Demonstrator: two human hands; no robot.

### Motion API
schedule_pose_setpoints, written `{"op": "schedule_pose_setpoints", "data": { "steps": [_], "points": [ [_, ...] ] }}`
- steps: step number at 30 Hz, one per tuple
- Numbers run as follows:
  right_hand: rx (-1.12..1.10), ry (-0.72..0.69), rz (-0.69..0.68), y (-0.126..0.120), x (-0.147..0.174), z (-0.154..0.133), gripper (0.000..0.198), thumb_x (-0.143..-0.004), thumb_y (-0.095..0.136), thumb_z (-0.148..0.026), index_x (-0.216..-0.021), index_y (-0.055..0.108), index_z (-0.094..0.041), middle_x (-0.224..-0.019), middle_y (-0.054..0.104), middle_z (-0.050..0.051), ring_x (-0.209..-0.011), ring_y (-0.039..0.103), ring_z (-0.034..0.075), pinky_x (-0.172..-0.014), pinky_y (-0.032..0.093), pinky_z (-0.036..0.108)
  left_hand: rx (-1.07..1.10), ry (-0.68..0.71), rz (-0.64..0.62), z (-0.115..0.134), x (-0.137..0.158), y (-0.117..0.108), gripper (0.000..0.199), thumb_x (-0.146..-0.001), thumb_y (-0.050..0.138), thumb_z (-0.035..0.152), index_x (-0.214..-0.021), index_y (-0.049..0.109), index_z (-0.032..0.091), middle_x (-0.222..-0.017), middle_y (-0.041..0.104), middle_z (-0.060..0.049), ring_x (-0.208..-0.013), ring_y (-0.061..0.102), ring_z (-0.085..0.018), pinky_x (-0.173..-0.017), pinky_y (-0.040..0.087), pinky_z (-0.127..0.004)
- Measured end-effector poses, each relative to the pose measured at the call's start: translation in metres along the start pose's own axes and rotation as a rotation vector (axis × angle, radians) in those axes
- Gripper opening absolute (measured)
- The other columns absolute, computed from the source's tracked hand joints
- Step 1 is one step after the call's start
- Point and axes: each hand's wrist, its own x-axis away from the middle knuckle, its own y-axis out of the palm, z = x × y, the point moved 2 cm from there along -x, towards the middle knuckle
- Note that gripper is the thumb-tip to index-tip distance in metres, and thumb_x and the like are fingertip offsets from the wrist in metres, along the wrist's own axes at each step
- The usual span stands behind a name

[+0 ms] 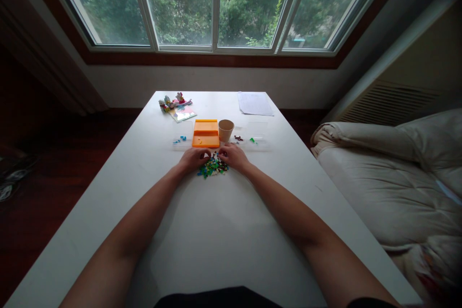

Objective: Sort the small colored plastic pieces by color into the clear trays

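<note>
A heap of tiny mixed-colour building bricks (211,168), mostly green with blue, yellow, white and dark brown, lies on the white table. At the heap's left edge is my left hand (193,158), its fingers curled towards the thumb. My right hand (234,155) touches the upper right side of the heap with fingertips pinched together. Anything between the fingers of either hand is too small to make out. Just beyond the hands stands an orange plastic tray (205,144) with a raised back, with a brown paper cup (226,131) beside it on the right.
Left of the orange tray, a clear box (176,130) holds blue pieces (183,138). Clear compartments on the right hold brown pieces (238,138) and green ones (252,140). Small figures (166,104), a booklet (183,114) and paper sheets (255,104) lie at the table's far end.
</note>
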Motion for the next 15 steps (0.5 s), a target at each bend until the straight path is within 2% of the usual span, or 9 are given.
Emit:
{"op": "schedule_pose_setpoints", "data": {
  "steps": [8, 15],
  "points": [
    [-0.025, -0.035, 0.05, 0.002, -0.001, 0.0, 0.003, -0.084, 0.069, -0.024, -0.083, 0.07, -0.021, -0.093, 0.068, 0.005, -0.087, 0.058, 0.018, -0.073, 0.04, 0.027, -0.015, -0.015, 0.01, 0.0, 0.0, 0.0, 0.018, -0.082, 0.061, 0.034, -0.09, 0.072, 0.022, -0.068, 0.062, 0.002, -0.059, 0.049, -0.012, -0.056, 0.03, -0.023],
    [-0.212, 0.11, 0.277, -0.008, -0.002, 0.015, 0.009, -0.086, 0.059, -0.024, -0.089, 0.066, -0.022, -0.078, 0.068, 0.001, -0.068, 0.058, 0.015, -0.067, 0.042, 0.026, 0.01, -0.02, -0.011, 0.002, 0.001, -0.003, 0.021, -0.083, 0.06, 0.036, -0.091, 0.073, 0.022, -0.069, 0.063, 0.001, -0.059, 0.049, -0.012, -0.057, 0.031, -0.024]
  ]
}}
